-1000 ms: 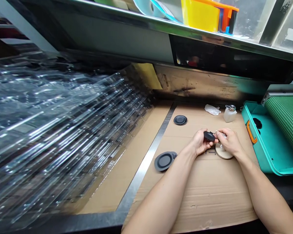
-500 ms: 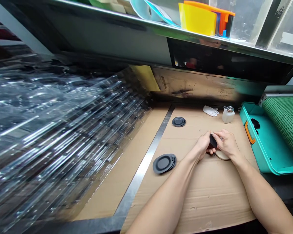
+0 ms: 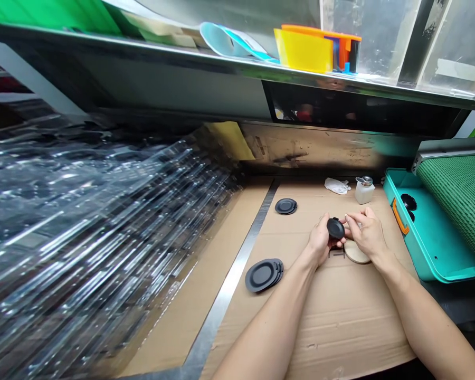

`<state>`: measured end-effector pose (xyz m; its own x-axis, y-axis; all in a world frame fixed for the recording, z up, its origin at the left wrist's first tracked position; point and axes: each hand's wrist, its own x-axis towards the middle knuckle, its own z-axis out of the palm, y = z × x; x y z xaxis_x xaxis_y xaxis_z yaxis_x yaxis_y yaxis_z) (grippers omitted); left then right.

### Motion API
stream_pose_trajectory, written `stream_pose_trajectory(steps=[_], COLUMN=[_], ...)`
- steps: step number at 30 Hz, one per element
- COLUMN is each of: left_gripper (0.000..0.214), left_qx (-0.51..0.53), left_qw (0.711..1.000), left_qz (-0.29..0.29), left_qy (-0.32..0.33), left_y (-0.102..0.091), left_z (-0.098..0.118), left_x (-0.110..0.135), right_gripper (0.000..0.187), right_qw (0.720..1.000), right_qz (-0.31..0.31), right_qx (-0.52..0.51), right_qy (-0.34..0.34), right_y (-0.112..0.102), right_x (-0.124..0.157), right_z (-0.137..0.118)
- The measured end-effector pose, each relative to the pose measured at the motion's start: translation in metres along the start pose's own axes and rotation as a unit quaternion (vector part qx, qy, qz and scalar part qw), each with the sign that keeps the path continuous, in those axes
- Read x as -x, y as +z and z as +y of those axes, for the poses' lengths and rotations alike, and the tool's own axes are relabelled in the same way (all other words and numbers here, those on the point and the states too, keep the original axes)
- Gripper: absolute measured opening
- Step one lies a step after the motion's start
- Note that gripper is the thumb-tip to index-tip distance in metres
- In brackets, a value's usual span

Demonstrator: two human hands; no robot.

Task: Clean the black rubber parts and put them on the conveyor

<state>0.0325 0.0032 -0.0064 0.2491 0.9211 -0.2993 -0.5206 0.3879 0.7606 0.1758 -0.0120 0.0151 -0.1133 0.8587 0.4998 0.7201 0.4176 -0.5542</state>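
Left of the glossy teal bin [image 3: 445,250], a smooth black disc [image 3: 335,228] — round, with a raised rim and a small tab at its top — sits tilted in the left hand [image 3: 319,238], whose fingers are clamped around its edge. The right hand [image 3: 366,232], between disc and bin, has its thumb and forefinger bent close together beside the disc; whether they meet or pinch anything, I cannot tell. Partly under that hand, on the bin's left, lies a flat, pale round pad [image 3: 357,253]. Farther left of the bin are two low groups of matt black discs, the nearer one [image 3: 262,275] fanned and overlapping, the farther one [image 3: 285,206] more neatly stacked. Just off the bin's far left corner stand a frosted square bottle [image 3: 364,192] with a metal top and a crumpled white wad [image 3: 337,186]. Ribbed brown cardboard [image 3: 324,322] covers the worktop, its right edge running along the bin; well left of the bin a shiny metal strip [image 3: 231,272] borders it — between the forearms, plain cardboard stretches to the near edge.
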Motion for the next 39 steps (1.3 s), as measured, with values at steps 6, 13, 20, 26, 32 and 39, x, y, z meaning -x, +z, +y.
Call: stream_pose_trajectory(steps=[6, 13, 20, 26, 32, 39], left_gripper=[0.042, 0.049, 0.047, 0.046, 0.045, 0.049], left_qx=[0.054, 0.047, 0.048, 0.037, 0.038, 0.054], left_qw=[0.998, 0.995, 0.995, 0.994, 0.995, 0.998], left_qz=[-0.029, 0.042, 0.026, 0.047, 0.047, 0.031], left_qy=[0.033, 0.074, 0.088, 0.088, 0.084, 0.014], left_y=[0.005, -0.002, 0.001, 0.0, 0.003, 0.007], left_z=[-0.008, -0.007, -0.017, -0.017, -0.018, -0.005], left_x=[-0.003, -0.007, -0.009, -0.008, -0.006, -0.001], right_gripper=[0.013, 0.022, 0.019, 0.022, 0.023, 0.028], right_qw=[0.998, 0.994, 0.99, 0.998, 0.998, 0.996], right_qz=[0.016, -0.077, -0.057, -0.033, -0.042, 0.013], right_qx=[-0.058, -0.014, -0.103, -0.04, -0.051, 0.004], right_qy=[0.035, -0.073, -0.08, -0.025, 0.012, 0.085], right_y=[0.011, 0.016, 0.017, 0.017, 0.015, 0.004], right_x=[0.004, 0.008, 0.006, 0.006, 0.007, -0.002], right_z=[-0.005, -0.005, -0.007, -0.009, -0.017, 0.014])
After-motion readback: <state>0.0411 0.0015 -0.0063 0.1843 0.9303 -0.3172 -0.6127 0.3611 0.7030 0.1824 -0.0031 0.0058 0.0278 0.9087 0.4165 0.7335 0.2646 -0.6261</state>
